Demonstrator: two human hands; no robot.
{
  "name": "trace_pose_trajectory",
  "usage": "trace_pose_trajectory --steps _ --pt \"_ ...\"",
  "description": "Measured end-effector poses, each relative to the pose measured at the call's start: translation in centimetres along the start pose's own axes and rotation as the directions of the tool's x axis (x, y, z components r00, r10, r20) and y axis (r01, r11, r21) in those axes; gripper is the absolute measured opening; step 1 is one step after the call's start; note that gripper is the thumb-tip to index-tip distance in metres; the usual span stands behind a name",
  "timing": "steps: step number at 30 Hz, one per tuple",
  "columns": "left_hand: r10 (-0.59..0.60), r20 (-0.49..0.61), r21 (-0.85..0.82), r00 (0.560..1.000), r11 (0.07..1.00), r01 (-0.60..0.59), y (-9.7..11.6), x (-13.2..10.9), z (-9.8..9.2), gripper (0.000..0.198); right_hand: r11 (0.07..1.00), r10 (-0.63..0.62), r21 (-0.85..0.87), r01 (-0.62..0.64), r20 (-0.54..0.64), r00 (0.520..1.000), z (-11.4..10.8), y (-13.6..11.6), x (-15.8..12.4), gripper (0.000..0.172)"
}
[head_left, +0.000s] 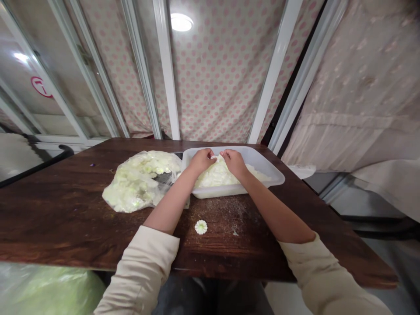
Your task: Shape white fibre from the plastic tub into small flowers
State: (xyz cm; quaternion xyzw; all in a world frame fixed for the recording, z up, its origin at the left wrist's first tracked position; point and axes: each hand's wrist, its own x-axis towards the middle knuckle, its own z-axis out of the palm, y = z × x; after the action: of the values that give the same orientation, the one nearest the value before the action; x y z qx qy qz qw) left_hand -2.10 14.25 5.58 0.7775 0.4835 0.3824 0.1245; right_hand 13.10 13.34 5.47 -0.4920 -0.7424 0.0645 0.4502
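Observation:
Over a translucent white plastic tub [275, 175], my left hand [203, 160] and my right hand [233, 161] face each other a short way apart. Both have fingers bent and pinched at the top of a heap of white petal-like pieces [216, 174]. Just what lies between the fingertips is too small to make out. Left of the tub, a clear plastic bag [131, 188] holds many white-and-green flower-like pieces. One round white flower piece with a green centre [201, 226] lies on the table between my forearms.
The dark wooden table [65, 218] is strewn with pale dust in front of the tub. A greenish filled plastic bag [59, 291] sits below the table's left front edge. Behind stand white-framed panels with a pink-dotted curtain [223, 78].

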Motion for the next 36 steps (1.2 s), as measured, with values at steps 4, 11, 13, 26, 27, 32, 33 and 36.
trace_pose_trajectory --steps 4,11,13,26,27,32,33,36 --pt "0.01 -0.012 -0.02 1.0 1.0 -0.01 0.0 -0.1 -0.1 0.01 1.0 -0.02 -0.016 0.02 -0.006 1.0 0.1 0.1 0.0 0.035" --pt "0.212 0.101 -0.178 0.972 0.965 -0.192 0.9 -0.2 0.3 0.009 1.0 0.009 0.014 -0.009 0.01 1.0 0.1 0.1 -0.1 0.035" --pt "0.233 0.113 -0.212 0.966 0.955 -0.206 1.2 -0.3 0.4 0.009 0.999 0.013 0.033 -0.013 0.005 1.0 0.0 0.0 -0.1 0.034" --pt "0.175 0.134 -0.164 0.975 0.975 -0.152 1.7 -0.5 0.0 0.012 0.999 0.006 0.035 0.002 -0.229 0.973 -0.6 -0.4 -0.5 0.032" --pt "0.159 0.137 -0.153 0.978 0.979 -0.138 1.7 -0.5 0.0 0.012 0.999 0.015 0.033 -0.005 -0.306 0.952 -0.7 -0.4 -0.5 0.031" --pt "0.138 0.125 -0.104 0.982 0.987 -0.126 1.2 -0.4 0.1 0.012 0.992 0.116 0.087 -0.095 -0.292 0.949 -0.6 0.2 -0.2 0.021" --pt "0.136 0.117 -0.092 0.984 0.988 -0.126 1.0 -0.4 0.1 0.013 0.99 0.125 0.099 -0.104 -0.244 0.962 -0.4 0.4 -0.1 0.021" --pt "0.11 0.069 -0.048 0.992 0.993 -0.107 0.7 -0.2 0.1 0.014 0.987 0.094 0.143 -0.074 -0.141 0.986 0.1 0.4 -0.1 0.027"
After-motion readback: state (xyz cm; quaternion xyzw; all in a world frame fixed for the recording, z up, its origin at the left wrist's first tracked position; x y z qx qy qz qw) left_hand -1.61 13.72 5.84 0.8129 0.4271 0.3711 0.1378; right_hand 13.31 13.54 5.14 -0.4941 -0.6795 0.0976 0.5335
